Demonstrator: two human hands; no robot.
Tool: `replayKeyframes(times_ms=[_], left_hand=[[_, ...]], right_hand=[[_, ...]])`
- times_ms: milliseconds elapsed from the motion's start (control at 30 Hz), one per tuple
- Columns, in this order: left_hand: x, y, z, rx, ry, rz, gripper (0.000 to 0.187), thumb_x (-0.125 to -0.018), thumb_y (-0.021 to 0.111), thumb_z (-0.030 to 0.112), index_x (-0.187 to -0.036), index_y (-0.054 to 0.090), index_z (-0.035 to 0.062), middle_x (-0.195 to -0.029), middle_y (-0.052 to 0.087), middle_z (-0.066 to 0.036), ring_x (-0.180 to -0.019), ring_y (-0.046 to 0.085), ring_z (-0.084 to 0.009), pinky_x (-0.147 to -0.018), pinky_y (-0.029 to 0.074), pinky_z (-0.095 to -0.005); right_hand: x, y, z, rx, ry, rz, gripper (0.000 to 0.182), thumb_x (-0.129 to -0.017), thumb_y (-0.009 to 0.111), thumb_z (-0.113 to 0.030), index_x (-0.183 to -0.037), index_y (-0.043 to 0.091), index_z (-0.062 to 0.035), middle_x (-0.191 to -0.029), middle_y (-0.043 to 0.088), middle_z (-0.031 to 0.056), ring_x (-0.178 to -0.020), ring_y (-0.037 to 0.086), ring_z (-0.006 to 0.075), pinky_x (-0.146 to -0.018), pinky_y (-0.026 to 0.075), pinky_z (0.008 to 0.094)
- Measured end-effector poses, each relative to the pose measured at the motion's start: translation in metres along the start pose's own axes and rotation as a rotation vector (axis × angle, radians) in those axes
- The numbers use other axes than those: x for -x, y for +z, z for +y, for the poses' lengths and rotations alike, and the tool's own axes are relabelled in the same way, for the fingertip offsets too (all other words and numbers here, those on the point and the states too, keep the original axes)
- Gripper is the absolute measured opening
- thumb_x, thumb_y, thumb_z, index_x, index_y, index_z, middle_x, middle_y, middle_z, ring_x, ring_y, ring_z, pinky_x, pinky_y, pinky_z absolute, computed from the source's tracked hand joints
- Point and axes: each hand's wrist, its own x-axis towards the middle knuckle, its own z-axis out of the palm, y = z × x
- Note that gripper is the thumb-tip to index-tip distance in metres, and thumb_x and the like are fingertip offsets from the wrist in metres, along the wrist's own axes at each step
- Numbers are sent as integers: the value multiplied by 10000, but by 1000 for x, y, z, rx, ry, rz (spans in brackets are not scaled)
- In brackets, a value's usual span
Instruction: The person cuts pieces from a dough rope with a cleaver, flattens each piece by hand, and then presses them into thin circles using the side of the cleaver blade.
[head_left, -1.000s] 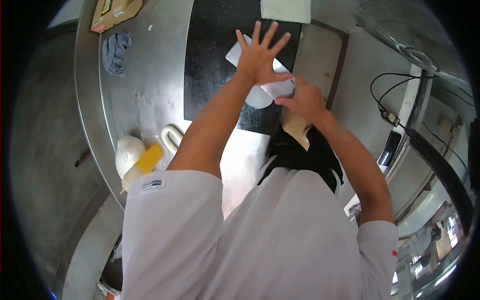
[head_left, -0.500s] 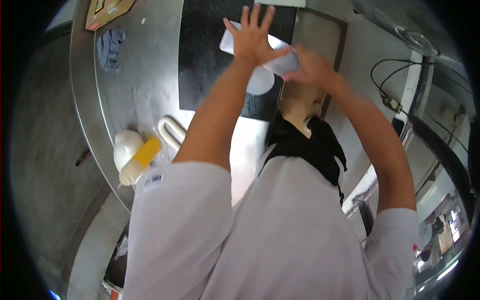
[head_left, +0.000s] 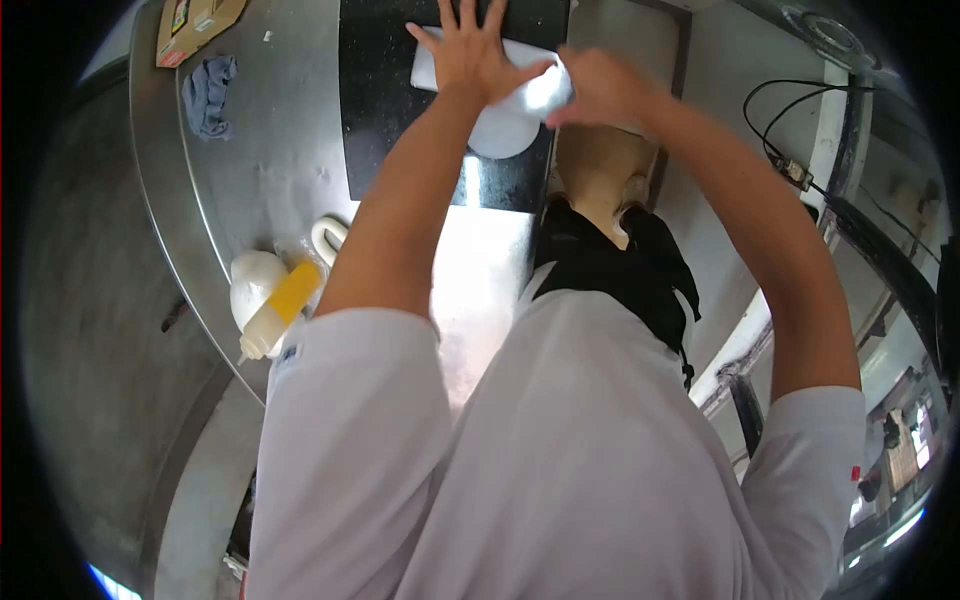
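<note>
A broad, flat, shiny blade-like piece (head_left: 546,88) lies slantwise over a black board (head_left: 372,130). My left hand (head_left: 470,58) presses on it from above, fingers spread wide. My right hand (head_left: 605,88), slightly blurred, has its fingers closed on the right end, near the board's right edge. Just below the piece a white round disc (head_left: 505,136) shows, its upper part covered. What lies under my left palm is hidden.
On the steel table (head_left: 285,120) are a blue cloth (head_left: 209,97), a cardboard box (head_left: 195,28), a white curved strip (head_left: 326,238), a yellow-and-cream squeeze bottle (head_left: 280,311) and a rounded white item (head_left: 252,283). Black cables (head_left: 757,130) hang at right.
The view has shifted, so the board and both hands appear further up and left. My left hand stays spread on the flat piece and my right hand still grips its end.
</note>
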Motion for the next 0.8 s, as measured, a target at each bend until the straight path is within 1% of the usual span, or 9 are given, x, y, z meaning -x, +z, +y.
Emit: replayKeyframes(times_ms=[100, 167, 300, 367, 467, 567, 633, 700, 800], left_hand=[[27, 9, 18, -10, 101, -91, 1278, -606, 746, 764, -1634, 254, 185, -1682, 197, -207, -1531, 121, -517, -1095, 84, -836], [2, 25, 20, -52, 130, -50, 1269, -624, 735, 771, -1637, 242, 188, -1683, 197, -206, -1528, 123, -525, -1090, 76, -840], [-22, 7, 17, -60, -102, 30, 1240, -654, 723, 782, -1629, 254, 178, -1686, 185, -209, -1533, 143, -501, -1125, 99, -808], [-30, 58, -18, -273, 32, 322, 1239, -657, 720, 783, -1628, 258, 168, -1682, 185, -226, -1533, 144, -500, -1124, 110, -805], [7, 15, 11, -96, 49, -55, 1279, -620, 724, 809, -1629, 266, 171, -1680, 177, -241, -1528, 126, -525, -1101, 119, -819], [-9, 21, 25, -67, 53, -4, 1289, -621, 720, 810, -1634, 242, 173, -1673, 182, -254, -1521, 143, -532, -1094, 128, -826], [-24, 16, 25, -81, 10, 76, 1277, -652, 705, 805, -1638, 213, 161, -1669, 178, -267, -1518, 160, -526, -1099, 142, -821], [-39, 11, 20, -90, 31, 68, 1278, -665, 720, 783, -1637, 204, 132, -1667, 173, -272, -1526, 158, -507, -1125, 146, -793], [-13, 17, -2, -70, 176, 28, 1293, -634, 727, 793, -1636, 226, 147, -1684, 136, -251, -1545, 106, -491, -1136, 123, -780]], right_hand=[[36, 35, 2, -162, 51, -72, 842, -727, 820, -623, -1198, 544, 18, -998, 700, 261, -1008, 668, 452, -838, 525, 519], [36, 44, 29, -81, -102, 243, 812, -720, 856, -556, -1200, 547, 21, -959, 708, 249, -948, 687, 448, -821, 536, 523], [-18, -10, 42, -67, -229, 143, 852, -727, 843, -585, -1234, 545, 32, -975, 709, 260, -981, 687, 458, -860, 550, 502], [-31, -6, 37, -132, -65, -68, 925, -707, 822, -660, -1246, 541, 38, -939, 696, 265, -957, 679, 481, -857, 551, 509], [19, 10, 9, -99, -47, -20, 917, -679, 869, -606, -1244, 543, 39, -976, 693, 273, -981, 682, 459, -877, 542, 497], [15, 16, 43, -103, 10, -12, 851, -692, 899, -520, -1274, 557, -1, -1063, 699, 260, -969, 697, 423, -871, 545, 475], [-9, 19, 64, -429, -347, 212, 817, -710, 902, -481, -1284, 563, -7, -1061, 701, 253, -929, 701, 401, -816, 558, 462], [-16, -4, 50, -380, -161, 92, 798, -714, 913, -432, -1271, 565, 20, -1040, 707, 254, -905, 707, 355, -774, 566, 441], [13, -3, 1, -172, 27, 5, 870, -695, 882, -559, -1224, 575, 59, -954, 704, 285, -888, 708, 425, -800, 565, 469]])
